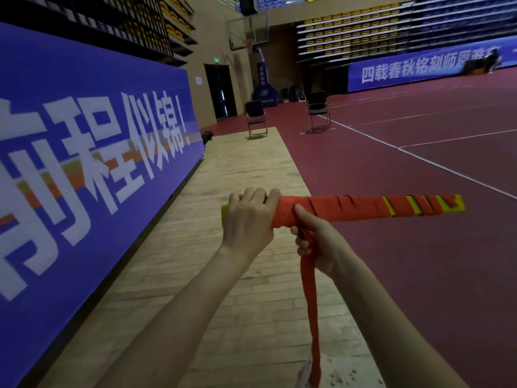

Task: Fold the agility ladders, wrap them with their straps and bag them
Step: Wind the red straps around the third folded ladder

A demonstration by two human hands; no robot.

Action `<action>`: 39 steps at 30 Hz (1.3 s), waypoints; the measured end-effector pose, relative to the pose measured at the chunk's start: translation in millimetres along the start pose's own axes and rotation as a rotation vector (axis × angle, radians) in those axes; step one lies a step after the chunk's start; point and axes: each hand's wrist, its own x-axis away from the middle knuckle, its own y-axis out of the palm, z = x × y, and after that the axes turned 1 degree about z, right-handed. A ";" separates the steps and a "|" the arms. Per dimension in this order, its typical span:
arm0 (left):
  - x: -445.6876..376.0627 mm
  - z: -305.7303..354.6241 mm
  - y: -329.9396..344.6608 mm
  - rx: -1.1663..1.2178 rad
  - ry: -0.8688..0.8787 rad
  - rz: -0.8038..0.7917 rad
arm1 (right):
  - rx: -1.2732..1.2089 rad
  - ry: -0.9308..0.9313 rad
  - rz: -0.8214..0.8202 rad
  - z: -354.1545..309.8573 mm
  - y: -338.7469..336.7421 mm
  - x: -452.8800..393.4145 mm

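Gripping the left end of the folded ladder bundle (pixel 349 210), the left hand (pixel 250 217) curls its fingers over the top. The bundle lies level in mid-air above the wooden floor (pixel 223 275), yellow rungs showing at its right end. Just beside, the right hand (pixel 316 242) closes on the orange strap (pixel 312 303), whose tail hangs down, possibly touching the floor.

Indoor sports arena; tiered seating (pixel 363 29), basketball hoop (pixel 247 42), red court floor (pixel 405 169) with white lines, blue banner (pixel 84 135)
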 end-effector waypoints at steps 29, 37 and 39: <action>7.3 27.3 10.1 0.293 0.008 -0.491 | -0.017 -0.059 0.174 22.3 -14.3 -7.9; -26.3 3.7 -5.3 0.926 -0.273 -0.817 | 0.199 -0.228 0.009 13.8 -23.2 3.6; -24.0 12.1 -2.4 0.684 -0.224 -0.679 | 0.238 -0.205 0.063 14.6 -22.8 4.0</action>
